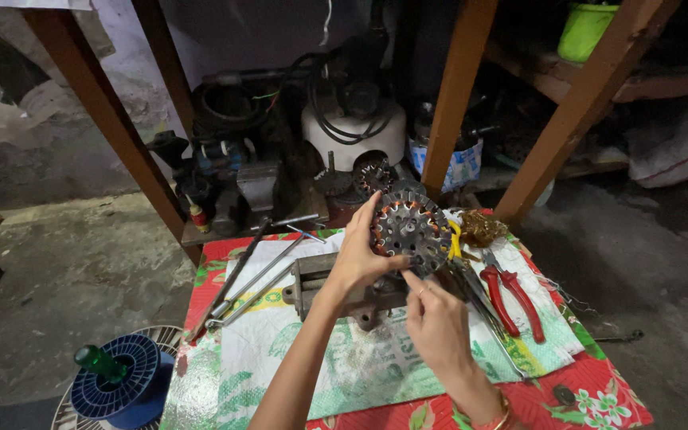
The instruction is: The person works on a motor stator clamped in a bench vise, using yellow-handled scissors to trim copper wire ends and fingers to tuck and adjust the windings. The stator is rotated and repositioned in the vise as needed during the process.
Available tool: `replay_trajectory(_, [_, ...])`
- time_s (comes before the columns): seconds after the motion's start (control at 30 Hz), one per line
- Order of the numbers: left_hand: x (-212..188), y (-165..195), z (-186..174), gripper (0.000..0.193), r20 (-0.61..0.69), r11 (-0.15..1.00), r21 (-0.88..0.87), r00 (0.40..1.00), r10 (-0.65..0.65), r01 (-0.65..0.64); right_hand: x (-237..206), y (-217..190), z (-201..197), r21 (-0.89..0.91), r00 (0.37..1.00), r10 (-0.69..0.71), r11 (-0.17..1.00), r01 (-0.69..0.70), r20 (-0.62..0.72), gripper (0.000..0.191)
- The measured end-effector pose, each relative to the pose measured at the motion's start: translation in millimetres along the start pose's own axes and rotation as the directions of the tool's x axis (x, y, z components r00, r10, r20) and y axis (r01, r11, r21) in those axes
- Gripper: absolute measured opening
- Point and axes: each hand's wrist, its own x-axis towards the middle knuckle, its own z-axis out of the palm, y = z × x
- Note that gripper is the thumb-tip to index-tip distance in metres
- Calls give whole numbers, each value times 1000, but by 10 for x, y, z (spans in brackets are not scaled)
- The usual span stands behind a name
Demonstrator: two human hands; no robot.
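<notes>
- I see my left hand [357, 256] clamped on the round slotted metal stator core [410, 231], fingers spread over its left edge, thumb across the lower face.
- The stator core stands tilted, face toward me, above the small bench vise [322, 288] at the middle of the tabletop [599, 382].
- My right hand [437, 318] sits just below the core; the forefinger touches its lower rim, the other fingers curl inward and grip nothing.
- Red-handled pliers [511, 296] lie just right of the core on the printed white sack [360, 366].
- Long metal rods [252, 279] lie left of the vise.
- A blue wire spool [125, 382] rests on the floor, lower left, well apart.
</notes>
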Motion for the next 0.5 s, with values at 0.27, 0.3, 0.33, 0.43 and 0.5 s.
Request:
replay_trajectory(0.27, [-29, 42, -61, 125, 22, 1000, -10, 1000, -18, 18, -365, -36, 183, -1, 981, 30, 1000, -31, -191, 28])
replay_trajectory(0.3, [-32, 51, -68, 124, 23, 1000, -11, 1000, -20, 20, -398, -23, 211, -26, 979, 29, 999, -35, -200, 27])
replay_trajectory(0.33, [-35, 59, -74, 124, 24, 1000, -12, 999, -22, 22, -435, -9, 233, -51, 978, 27, 998, -39, -208, 27])
replay_trajectory(0.43, [-39, 78, -83, 123, 32, 999, -25, 999, -41, 42, -443, 77, 272, -65, 986, 146, 986, -152, -79, 28])
replay_trajectory(0.5, [-45, 85, -86, 123, 30, 998, -41, 998, -49, 50, -447, 78, 271, -79, 986, 147, 985, -153, -77, 28])
